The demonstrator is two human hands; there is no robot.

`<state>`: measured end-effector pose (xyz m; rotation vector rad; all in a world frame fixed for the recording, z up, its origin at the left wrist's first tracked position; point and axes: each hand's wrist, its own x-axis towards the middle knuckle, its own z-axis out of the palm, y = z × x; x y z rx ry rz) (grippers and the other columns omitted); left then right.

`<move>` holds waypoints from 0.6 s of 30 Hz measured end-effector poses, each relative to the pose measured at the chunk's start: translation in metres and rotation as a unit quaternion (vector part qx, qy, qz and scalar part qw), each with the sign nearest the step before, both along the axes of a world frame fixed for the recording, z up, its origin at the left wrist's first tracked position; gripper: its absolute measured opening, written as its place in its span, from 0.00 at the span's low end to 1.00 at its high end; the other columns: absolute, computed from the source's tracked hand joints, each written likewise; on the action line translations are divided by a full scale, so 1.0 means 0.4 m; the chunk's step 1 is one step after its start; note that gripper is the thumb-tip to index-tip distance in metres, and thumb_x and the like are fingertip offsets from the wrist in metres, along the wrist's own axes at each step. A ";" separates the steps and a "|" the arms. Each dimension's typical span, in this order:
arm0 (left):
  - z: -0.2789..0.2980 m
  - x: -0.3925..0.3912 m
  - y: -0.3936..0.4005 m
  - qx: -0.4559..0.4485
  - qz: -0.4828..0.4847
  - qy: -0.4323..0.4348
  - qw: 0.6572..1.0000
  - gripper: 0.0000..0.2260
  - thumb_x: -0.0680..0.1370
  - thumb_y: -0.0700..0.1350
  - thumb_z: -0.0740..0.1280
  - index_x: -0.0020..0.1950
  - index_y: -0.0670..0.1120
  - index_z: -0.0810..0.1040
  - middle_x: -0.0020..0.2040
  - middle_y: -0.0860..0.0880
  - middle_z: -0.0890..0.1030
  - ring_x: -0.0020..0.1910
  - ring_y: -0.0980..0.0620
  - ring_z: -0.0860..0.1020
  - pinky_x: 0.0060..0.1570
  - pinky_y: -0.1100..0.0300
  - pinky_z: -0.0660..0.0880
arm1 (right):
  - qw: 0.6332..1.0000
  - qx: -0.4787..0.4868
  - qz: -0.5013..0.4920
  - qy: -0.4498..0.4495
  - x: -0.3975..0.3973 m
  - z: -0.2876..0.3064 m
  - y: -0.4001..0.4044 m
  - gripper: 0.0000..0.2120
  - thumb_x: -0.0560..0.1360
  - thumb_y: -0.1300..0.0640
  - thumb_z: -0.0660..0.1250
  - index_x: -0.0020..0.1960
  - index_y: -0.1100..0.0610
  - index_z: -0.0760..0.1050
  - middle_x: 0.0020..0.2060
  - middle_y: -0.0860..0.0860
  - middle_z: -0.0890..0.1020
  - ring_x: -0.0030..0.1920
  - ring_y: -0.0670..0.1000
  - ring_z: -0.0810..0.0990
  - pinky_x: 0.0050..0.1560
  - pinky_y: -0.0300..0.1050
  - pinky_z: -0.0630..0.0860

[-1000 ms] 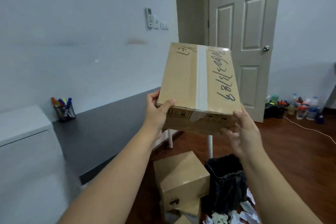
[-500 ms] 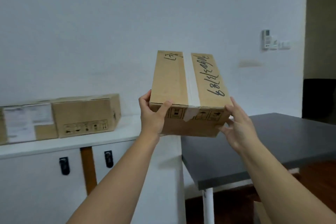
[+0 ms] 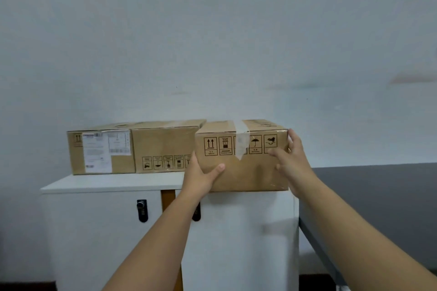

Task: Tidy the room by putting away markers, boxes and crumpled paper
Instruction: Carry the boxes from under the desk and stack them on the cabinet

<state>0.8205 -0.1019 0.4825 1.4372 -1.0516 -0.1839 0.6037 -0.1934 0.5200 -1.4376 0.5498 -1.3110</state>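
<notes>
A taped brown cardboard box (image 3: 246, 170) with handling symbols on its front rests on the right end of a white cabinet top (image 3: 113, 183). My left hand (image 3: 202, 175) grips its lower left corner. My right hand (image 3: 292, 163) presses against its right side. Two more cardboard boxes stand side by side to its left: one with a white shipping label (image 3: 100, 151), one plain with printed symbols (image 3: 163, 146). The held box touches or nearly touches the plain one.
The white cabinet has two doors with black locks (image 3: 142, 210) and a brown gap between them. A dark grey table (image 3: 373, 198) adjoins the cabinet on the right. A bare white wall rises behind.
I turned left from the door and table toward the cabinet. The box went from raised in the air down onto the cabinet top beside the other boxes, now lying level.
</notes>
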 end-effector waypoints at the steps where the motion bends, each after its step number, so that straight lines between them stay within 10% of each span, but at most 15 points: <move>1: -0.006 0.003 -0.004 0.003 0.011 -0.011 1.000 0.31 0.70 0.54 0.77 0.69 0.57 0.67 0.53 0.66 0.76 0.52 0.63 0.75 0.48 0.66 0.71 | 1.000 -0.012 -0.013 0.009 0.014 -0.008 -0.001 0.36 0.72 0.58 0.66 0.73 0.37 0.56 0.62 0.36 0.74 0.63 0.45 0.74 0.56 0.48 0.74; 6: -0.053 0.067 -0.061 0.011 0.090 -0.031 0.995 0.21 0.75 0.44 0.74 0.67 0.52 0.76 0.53 0.60 0.80 0.55 0.57 0.80 0.51 0.64 0.74 | 0.991 -0.013 -0.122 0.047 0.106 -0.059 -0.072 0.41 0.72 0.59 0.65 0.75 0.36 0.48 0.73 0.45 0.62 0.70 0.51 0.65 0.67 0.57 0.69; 11: -0.047 0.138 -0.130 0.035 0.181 0.002 0.983 0.06 0.74 0.46 0.74 0.49 0.50 0.80 0.46 0.53 0.84 0.43 0.57 0.79 0.40 0.62 0.72 | 0.975 -0.100 -0.152 0.130 0.200 -0.067 -0.166 0.43 0.71 0.63 0.65 0.77 0.39 0.48 0.74 0.51 0.58 0.69 0.49 0.62 0.62 0.44 0.64; 18: -0.034 0.218 -0.223 0.091 0.200 0.030 0.975 0.10 0.73 0.49 0.75 0.38 0.45 0.78 0.36 0.49 0.83 0.38 0.49 0.80 0.37 0.59 0.73 | 0.964 -0.109 -0.147 0.190 0.259 -0.119 -0.265 0.44 0.72 0.62 0.64 0.76 0.37 0.44 0.74 0.52 0.53 0.67 0.52 0.63 0.58 0.45 0.65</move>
